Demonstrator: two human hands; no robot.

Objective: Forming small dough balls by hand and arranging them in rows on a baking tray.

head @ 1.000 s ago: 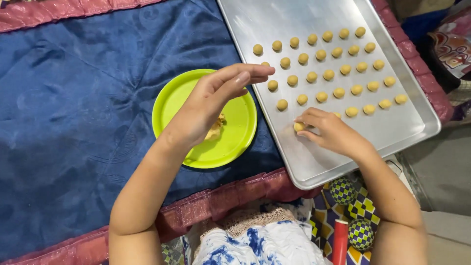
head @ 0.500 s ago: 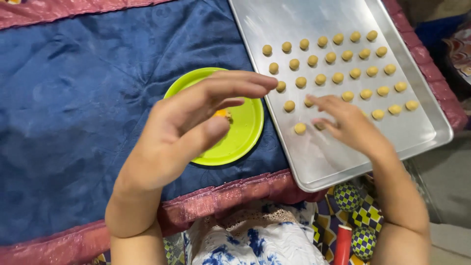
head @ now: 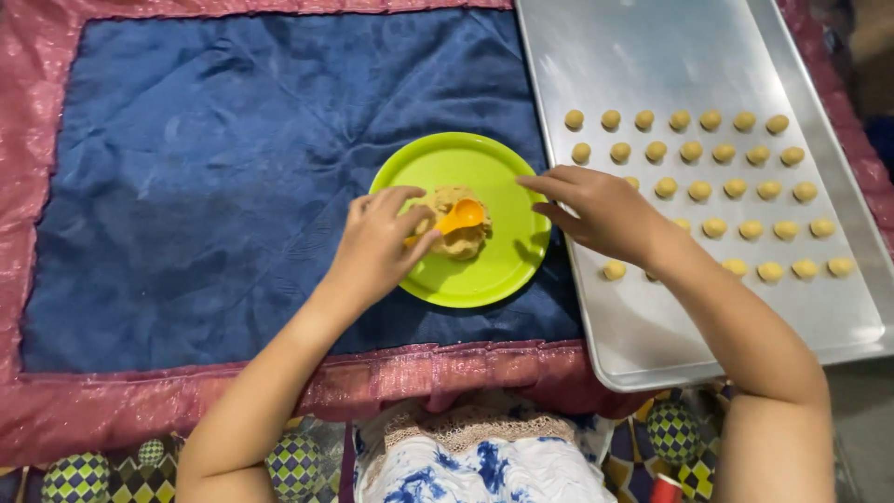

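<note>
Left hand (head: 377, 244) grips a glossy orange spoon (head: 456, 220) in crumbly dough (head: 458, 244).

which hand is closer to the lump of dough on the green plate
Left. The left hand is right at the dough lump, its fingers holding an orange spoon pressed into it. The right hand hovers beside the green plate, over the metal tray's edge.

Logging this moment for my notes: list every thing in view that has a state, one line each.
Left hand: closed on the orange spoon.
Orange spoon: bowl pressed into the dough lump.
Dough lump: piled on the green plate.
Green plate: flat on the blue cloth.
Right hand: open, fingers spread, holding nothing.
Metal tray: partly filled.
Dough balls: in rows, apart.
</note>
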